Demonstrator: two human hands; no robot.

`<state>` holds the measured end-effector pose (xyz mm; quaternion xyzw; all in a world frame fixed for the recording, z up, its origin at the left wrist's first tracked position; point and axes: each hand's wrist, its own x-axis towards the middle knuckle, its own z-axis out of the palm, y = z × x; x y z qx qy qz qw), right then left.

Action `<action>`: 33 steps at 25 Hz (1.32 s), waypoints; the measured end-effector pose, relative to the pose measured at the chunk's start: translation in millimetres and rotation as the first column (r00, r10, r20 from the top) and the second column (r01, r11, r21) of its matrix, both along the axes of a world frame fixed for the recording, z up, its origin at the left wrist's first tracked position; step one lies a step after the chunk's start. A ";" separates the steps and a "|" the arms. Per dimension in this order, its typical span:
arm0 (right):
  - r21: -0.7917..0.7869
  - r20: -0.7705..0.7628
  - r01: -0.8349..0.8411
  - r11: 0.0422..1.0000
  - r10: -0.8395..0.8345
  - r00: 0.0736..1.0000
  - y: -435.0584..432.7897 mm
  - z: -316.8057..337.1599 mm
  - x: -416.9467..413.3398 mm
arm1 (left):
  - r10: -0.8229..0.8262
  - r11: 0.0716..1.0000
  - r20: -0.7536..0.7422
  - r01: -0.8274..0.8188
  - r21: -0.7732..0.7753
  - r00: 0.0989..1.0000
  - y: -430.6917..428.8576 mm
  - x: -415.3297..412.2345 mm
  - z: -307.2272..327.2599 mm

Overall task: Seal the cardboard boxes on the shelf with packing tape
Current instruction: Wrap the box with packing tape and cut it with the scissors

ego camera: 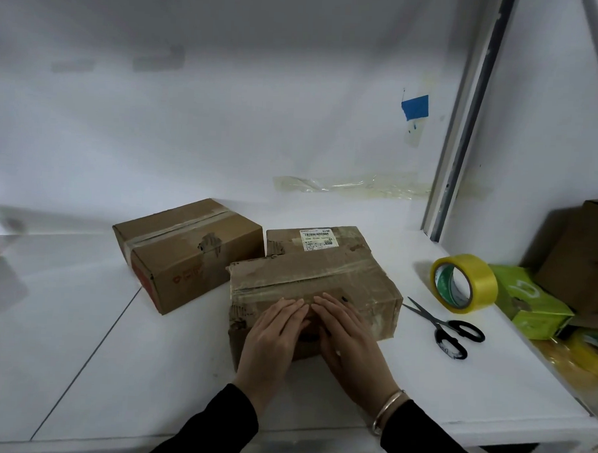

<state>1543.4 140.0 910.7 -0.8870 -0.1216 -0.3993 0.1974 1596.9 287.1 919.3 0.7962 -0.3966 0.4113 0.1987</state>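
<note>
Box (322, 282), worn and taped along its top seam, is set near the front of the white shelf (80, 336). Both hands are laid flat on its near top edge, fingers straight and together: left hand (272, 338) beside right hand (347, 338), fingertips nearly touching, nothing gripped. A bracelet (387, 410) is worn on the right wrist. A second taped box (187, 252) is placed just to the far left. Scissors (444, 328) are laid to the right, and a yellow tape roll (466, 283) is stood beyond them, beside a green carton (530, 301).
</note>
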 end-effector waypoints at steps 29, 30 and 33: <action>0.256 -0.786 0.800 0.543 -0.365 0.499 -218.7 75.7 8.2 | -0.079 0.996 -0.225 0.070 -0.049 0.971 33.9 -14.7 30.1; 0.256 -0.801 0.795 0.550 -0.340 0.493 -220.8 75.4 11.3 | -0.072 0.997 -0.241 0.060 -0.057 0.968 37.5 -13.6 31.1; 0.474 -0.734 0.764 0.437 -0.283 0.617 -225.3 83.5 20.2 | -0.051 0.993 -0.277 0.018 -0.118 0.960 49.7 -9.8 32.1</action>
